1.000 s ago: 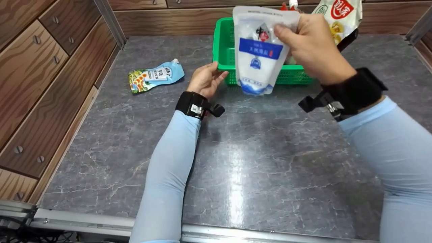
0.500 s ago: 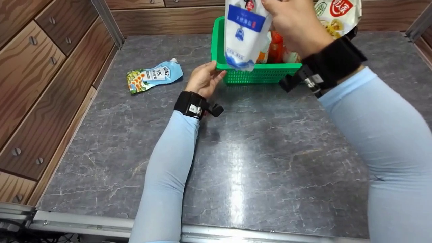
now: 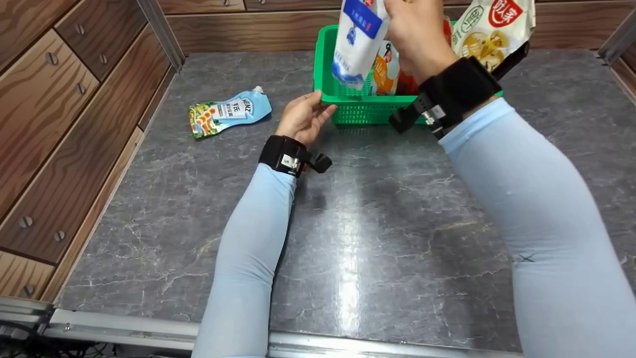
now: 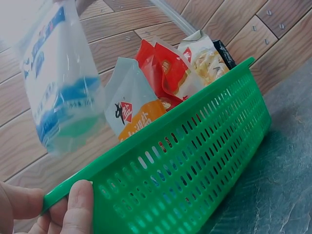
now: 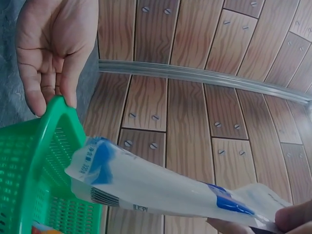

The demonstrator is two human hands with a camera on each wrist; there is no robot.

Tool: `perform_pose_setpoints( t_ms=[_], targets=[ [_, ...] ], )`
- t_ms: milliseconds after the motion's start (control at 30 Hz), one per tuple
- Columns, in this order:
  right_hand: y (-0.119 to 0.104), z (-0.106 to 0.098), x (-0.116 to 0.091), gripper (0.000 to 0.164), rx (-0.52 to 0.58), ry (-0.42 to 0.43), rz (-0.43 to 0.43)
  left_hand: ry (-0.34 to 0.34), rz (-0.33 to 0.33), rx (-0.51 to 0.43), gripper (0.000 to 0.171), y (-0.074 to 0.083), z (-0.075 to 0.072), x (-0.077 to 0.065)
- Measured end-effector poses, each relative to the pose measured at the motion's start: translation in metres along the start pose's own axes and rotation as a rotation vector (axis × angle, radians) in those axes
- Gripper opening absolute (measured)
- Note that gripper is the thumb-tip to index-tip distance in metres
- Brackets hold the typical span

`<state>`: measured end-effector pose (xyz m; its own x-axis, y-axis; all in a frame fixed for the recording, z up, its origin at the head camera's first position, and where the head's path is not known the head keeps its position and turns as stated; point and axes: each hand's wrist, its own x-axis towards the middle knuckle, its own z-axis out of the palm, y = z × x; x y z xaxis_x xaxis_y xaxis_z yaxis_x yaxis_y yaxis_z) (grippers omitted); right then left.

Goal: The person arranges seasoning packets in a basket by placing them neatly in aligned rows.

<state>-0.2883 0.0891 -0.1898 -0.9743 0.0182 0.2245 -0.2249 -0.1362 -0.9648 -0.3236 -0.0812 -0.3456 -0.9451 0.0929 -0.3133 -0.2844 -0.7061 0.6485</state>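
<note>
My right hand (image 3: 417,35) pinches a white and blue pouch of salt (image 3: 358,42) by its upper part. The pouch hangs over the left end of a green plastic basket (image 3: 377,113), its lower end pointing down into it. In the left wrist view the salt pouch (image 4: 63,92) appears above the basket's rim. My left hand (image 3: 301,119) grips the basket's near left corner, thumb and fingers on either side of the rim, as the right wrist view also shows. Inside the basket stand an orange and white pouch (image 4: 134,105) and a red packet (image 4: 165,70).
A light blue squeeze pouch (image 3: 231,113) lies on the grey marbled table to the left of the basket. A cream bag with a red label (image 3: 497,32) sticks up at the basket's right end, a dark item beside it. Wood-patterned walls (image 3: 248,35) enclose the back and left.
My right hand has carried the salt pouch away from me and slightly left, over the basket. The left hand keeps its grip on the corner.
</note>
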Motion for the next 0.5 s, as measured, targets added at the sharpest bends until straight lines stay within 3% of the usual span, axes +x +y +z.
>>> perform_pose_setpoints(
  t_ms=[167, 367, 500],
  targets=[
    [0.013, 0.002, 0.005, 0.029, -0.008, 0.072, -0.004, 0.004, 0.000, 0.010, 0.036, -0.001, 0.000, 0.000],
    [0.030, 0.003, 0.013, 0.036, -0.092, 0.118, -0.094, 0.008, -0.008, -0.011, 0.033, -0.001, 0.000, 0.000],
    [0.038, 0.005, 0.018, 0.031, -0.183, 0.179, -0.075, -0.003, -0.001, -0.025, 0.034, 0.000, -0.001, 0.000]
  ],
)
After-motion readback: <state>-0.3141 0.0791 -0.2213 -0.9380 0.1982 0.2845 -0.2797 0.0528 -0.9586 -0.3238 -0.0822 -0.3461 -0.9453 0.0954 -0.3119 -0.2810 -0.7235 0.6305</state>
